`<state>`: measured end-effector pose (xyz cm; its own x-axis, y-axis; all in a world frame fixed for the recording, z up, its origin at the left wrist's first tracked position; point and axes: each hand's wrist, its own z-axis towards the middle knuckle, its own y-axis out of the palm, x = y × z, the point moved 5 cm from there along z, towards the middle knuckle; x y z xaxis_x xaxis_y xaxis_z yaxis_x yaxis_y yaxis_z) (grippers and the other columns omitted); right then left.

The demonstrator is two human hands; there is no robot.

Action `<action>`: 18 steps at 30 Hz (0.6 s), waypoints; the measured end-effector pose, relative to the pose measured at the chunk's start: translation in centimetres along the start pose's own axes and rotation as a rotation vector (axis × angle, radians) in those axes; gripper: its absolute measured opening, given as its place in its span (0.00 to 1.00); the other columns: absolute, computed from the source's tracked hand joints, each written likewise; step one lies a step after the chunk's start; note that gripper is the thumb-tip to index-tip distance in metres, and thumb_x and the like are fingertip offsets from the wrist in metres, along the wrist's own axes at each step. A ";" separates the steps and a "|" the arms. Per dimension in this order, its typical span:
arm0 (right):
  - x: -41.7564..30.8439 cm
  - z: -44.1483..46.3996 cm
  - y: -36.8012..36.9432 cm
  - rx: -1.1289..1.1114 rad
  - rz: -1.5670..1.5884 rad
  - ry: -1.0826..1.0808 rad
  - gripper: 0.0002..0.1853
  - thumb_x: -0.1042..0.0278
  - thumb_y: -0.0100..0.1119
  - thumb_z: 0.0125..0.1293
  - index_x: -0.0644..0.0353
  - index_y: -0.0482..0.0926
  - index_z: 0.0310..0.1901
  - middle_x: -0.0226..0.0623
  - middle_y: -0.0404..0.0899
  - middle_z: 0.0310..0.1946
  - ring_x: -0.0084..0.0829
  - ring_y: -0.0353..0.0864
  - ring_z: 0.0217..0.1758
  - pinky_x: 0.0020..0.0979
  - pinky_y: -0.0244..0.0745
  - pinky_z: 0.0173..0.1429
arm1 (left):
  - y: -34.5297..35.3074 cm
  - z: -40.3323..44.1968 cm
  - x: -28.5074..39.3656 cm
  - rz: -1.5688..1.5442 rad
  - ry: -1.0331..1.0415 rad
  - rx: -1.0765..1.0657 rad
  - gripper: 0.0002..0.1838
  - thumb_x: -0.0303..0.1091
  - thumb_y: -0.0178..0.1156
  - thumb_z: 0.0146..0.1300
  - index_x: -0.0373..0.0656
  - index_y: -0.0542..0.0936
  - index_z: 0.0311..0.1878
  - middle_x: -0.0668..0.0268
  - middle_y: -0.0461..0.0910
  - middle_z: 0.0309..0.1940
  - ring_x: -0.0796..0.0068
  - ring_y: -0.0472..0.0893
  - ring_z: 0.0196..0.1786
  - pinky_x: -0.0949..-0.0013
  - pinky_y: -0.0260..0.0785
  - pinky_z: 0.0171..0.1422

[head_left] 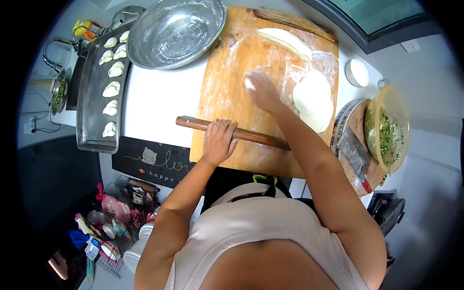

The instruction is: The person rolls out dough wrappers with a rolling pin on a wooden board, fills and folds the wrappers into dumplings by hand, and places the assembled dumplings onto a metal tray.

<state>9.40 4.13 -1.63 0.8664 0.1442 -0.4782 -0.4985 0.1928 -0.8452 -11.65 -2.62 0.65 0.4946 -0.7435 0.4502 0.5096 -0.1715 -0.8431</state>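
My left hand [220, 141] is closed over a wooden rolling pin [256, 137], which lies across the near part of a floury wooden board [241, 63]. Over the middle of the board is my right hand [262, 89], slightly blurred, its fingers bunched together. Something white shows at its fingertips; whether it is flour or a bit of dough is unclear. Flat rounds of dough [313, 99] overlap to the right of that hand, partly behind my right forearm. Farther back lies a long strip of dough [286, 42].
A tray [82, 123] of several filled dumplings [111, 89] and a large metal bowl [176, 31] stand left. On the right, a cleaver [355, 154] rests on a round chopping block [342, 130] beside a yellow bowl of chopped greens [407, 125]. A white bowl [357, 73] stands behind.
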 end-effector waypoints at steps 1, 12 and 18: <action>-1.1 -1.0 0.6 -0.089 -0.003 -0.119 0.23 0.65 0.54 0.63 0.58 0.70 0.60 0.42 0.66 0.65 0.45 0.57 0.73 0.48 0.48 0.75 | 0.0 0.0 0.0 -0.001 0.000 -0.001 0.27 0.36 0.65 0.50 0.42 0.74 0.55 0.56 0.73 0.50 0.55 0.71 0.57 0.50 0.56 0.68; -3.1 -12.0 -6.3 -0.148 -0.112 0.315 0.37 0.52 0.61 0.59 0.65 0.64 0.65 0.55 0.61 0.67 0.52 0.57 0.72 0.54 0.47 0.74 | -0.4 2.3 0.2 0.048 0.013 -0.130 0.22 0.37 0.59 0.54 0.42 0.75 0.53 0.60 0.75 0.50 0.60 0.73 0.55 0.57 0.58 0.68; -1.2 -12.0 -4.3 0.079 -0.391 0.185 0.40 0.47 0.57 0.63 0.64 0.57 0.69 0.58 0.53 0.70 0.59 0.50 0.74 0.55 0.43 0.74 | 2.3 10.6 -1.9 0.261 0.082 -0.236 0.44 0.63 0.45 0.64 0.38 0.54 0.73 0.50 0.48 0.75 0.56 0.48 0.77 0.55 0.40 0.78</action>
<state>10.88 -8.50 -0.29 0.9775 -0.1296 -0.1664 -0.1262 0.2728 -0.9538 -3.95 5.29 0.97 0.5234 -0.8298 0.1936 0.1923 -0.1063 -0.9756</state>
